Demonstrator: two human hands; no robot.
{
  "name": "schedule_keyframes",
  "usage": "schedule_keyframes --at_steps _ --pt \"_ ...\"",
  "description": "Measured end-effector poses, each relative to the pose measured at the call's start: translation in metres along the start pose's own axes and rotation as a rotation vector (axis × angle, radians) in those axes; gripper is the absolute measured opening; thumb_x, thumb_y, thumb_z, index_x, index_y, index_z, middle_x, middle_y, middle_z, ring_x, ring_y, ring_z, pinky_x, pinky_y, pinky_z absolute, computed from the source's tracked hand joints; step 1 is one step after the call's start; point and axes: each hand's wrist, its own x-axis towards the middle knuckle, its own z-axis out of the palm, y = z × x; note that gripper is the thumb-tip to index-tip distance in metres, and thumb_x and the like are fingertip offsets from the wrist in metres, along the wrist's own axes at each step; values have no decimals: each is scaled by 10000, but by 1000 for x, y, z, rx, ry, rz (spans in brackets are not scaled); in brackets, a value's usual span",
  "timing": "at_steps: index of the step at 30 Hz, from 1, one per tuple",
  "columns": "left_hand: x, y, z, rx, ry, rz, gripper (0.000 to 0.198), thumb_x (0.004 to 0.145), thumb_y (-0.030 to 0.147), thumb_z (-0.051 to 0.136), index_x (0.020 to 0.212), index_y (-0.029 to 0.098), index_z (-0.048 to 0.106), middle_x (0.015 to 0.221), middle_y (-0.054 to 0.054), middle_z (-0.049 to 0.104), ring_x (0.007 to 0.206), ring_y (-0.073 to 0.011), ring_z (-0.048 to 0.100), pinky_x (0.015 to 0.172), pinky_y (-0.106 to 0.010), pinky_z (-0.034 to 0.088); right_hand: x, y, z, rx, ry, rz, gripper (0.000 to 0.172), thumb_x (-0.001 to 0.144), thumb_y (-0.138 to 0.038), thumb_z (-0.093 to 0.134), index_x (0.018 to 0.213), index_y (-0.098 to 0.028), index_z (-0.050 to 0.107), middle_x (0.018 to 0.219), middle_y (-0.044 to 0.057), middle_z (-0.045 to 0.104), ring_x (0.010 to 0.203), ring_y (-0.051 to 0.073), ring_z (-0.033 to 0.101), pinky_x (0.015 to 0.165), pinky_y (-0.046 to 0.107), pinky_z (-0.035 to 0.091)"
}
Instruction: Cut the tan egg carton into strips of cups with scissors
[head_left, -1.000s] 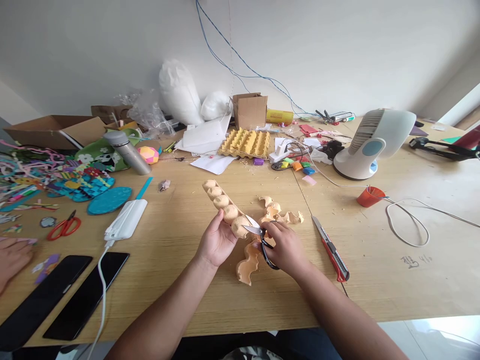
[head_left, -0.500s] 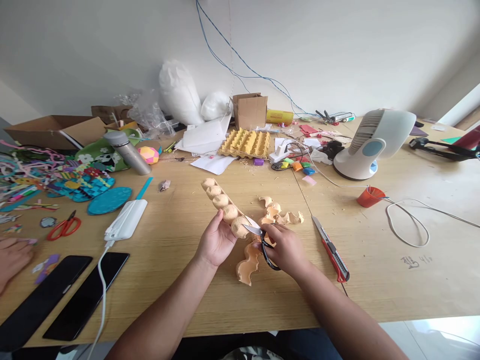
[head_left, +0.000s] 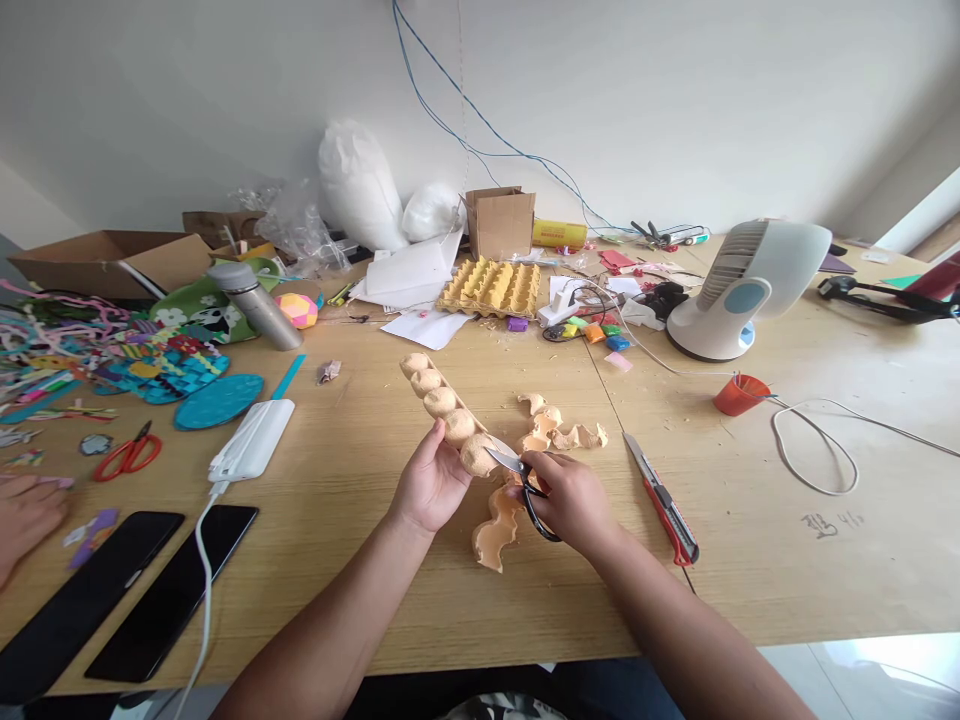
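Though matte and knobbly, the pulp strip (head_left: 440, 402) against smooth, metal-bladed scissors (head_left: 511, 462)

Strip (head_left: 440, 402): pale tan, matte, five rounded cups in one row, bulging sides showing. Held above the table (head_left: 750, 590), slanting; far end toward back left corner, near end toward front edge. Scissors (head_left: 517, 464): black handles, silvery blade, tip toward left edge. Blade lies against the strip's nearest cup; handle loop trails toward front edge.
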Motion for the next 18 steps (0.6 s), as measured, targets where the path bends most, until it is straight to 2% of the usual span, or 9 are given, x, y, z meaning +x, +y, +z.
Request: schedule_keyframes --at_steps 18 --pt "-1 2 0 -8 -14 -6 136 995 242 710 1129 220 701 1039 -9 828 943 -182 786 859 -309 634 -1 1 -1 -5 -24 -3 270 989 -455 706 1104 -213 743 771 47 743 684 196 639 630 277 330"
